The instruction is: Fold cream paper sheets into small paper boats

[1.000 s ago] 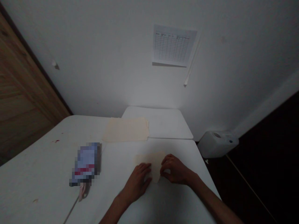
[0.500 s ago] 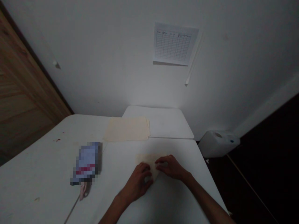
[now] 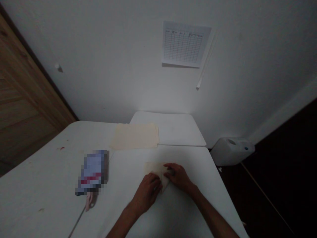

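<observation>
A thin, pale cream sheet [image 3: 153,166], partly folded over to a slanting edge, lies on the white table in front of me. My left hand [image 3: 146,191] has its fingers curled in on the sheet's near left part. From the right, my right hand [image 3: 180,177] pinches the folded side between thumb and fingers. Both hands cover much of the sheet, so the full fold is hidden. Farther back to the left lies a stack of similar cream sheets [image 3: 135,136], partly resting on a white board [image 3: 179,129].
A blurred blue and white packet [image 3: 92,170] with a pinkish tie lies on the table [image 3: 49,188] at left. A white plastic jug [image 3: 231,152] stands on the dark floor beyond the right edge. A printed chart [image 3: 184,44] hangs on the wall; wooden boards [image 3: 27,99] rise at left.
My right hand has shifted slightly left and closed in on the fold. The left fingers have drawn closer together, and the sheet's near part is folded further.
</observation>
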`<state>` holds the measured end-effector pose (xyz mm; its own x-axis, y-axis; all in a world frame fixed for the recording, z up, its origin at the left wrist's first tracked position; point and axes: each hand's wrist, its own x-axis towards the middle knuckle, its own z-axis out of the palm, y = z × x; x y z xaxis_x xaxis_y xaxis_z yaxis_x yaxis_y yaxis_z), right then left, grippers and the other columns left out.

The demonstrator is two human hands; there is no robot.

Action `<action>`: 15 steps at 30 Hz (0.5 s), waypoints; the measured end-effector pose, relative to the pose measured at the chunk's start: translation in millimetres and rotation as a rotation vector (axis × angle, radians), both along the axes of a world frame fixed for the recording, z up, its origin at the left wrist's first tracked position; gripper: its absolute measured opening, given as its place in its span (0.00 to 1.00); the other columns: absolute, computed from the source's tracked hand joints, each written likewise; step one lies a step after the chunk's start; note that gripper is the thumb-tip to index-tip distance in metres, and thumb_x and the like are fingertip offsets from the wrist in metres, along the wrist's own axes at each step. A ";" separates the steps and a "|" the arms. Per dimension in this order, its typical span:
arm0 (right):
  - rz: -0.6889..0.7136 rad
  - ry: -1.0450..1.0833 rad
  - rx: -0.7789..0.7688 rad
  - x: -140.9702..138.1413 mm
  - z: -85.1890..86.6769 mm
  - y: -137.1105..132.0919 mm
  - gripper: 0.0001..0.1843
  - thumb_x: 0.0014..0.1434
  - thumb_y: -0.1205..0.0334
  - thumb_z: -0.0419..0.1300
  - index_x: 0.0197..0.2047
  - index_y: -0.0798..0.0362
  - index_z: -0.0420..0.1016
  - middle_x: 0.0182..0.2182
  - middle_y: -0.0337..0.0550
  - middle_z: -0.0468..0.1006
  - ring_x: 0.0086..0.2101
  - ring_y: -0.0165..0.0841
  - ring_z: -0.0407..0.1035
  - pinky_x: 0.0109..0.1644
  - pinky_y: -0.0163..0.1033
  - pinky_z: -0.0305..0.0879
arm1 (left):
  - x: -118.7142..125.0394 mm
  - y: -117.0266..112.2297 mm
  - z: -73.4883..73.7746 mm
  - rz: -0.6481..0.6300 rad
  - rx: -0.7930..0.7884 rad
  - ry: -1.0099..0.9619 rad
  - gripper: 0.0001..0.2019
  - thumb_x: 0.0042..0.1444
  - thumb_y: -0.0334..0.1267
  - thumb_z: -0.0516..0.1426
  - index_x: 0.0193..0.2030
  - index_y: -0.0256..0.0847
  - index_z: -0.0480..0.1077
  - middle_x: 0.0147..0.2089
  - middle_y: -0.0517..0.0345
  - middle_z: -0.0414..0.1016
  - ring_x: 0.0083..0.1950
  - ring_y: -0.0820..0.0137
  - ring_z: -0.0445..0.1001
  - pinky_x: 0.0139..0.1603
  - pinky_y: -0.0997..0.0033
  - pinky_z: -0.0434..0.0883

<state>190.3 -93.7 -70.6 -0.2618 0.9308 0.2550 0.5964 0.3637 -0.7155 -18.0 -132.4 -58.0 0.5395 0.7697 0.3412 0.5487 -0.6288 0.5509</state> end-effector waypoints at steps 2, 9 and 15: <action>0.000 -0.001 0.022 -2.0 -1.2 -1.0 0.20 0.53 0.65 0.65 0.50 0.48 0.74 0.42 0.41 0.79 0.40 0.34 0.73 0.50 0.41 0.66 | 0.9 0.6 -1.4 0.012 0.007 0.010 0.06 0.61 0.33 0.54 0.41 0.42 0.71 0.42 0.52 0.72 0.46 0.62 0.69 0.48 0.58 0.69; -0.019 -0.013 0.051 -6.0 0.1 -5.0 0.18 0.54 0.67 0.63 0.50 0.48 0.74 0.40 0.41 0.78 0.41 0.35 0.71 0.50 0.41 0.65 | 0.8 -0.3 0.4 0.003 0.041 0.053 0.07 0.57 0.34 0.58 0.43 0.44 0.73 0.45 0.51 0.72 0.49 0.60 0.69 0.50 0.56 0.69; -0.031 0.000 0.050 -6.0 -4.7 -3.2 0.20 0.54 0.67 0.64 0.51 0.50 0.73 0.39 0.42 0.78 0.41 0.35 0.70 0.51 0.42 0.64 | 0.1 -2.1 -2.5 0.009 0.083 0.072 0.07 0.59 0.34 0.57 0.44 0.43 0.73 0.51 0.49 0.70 0.53 0.58 0.67 0.53 0.53 0.68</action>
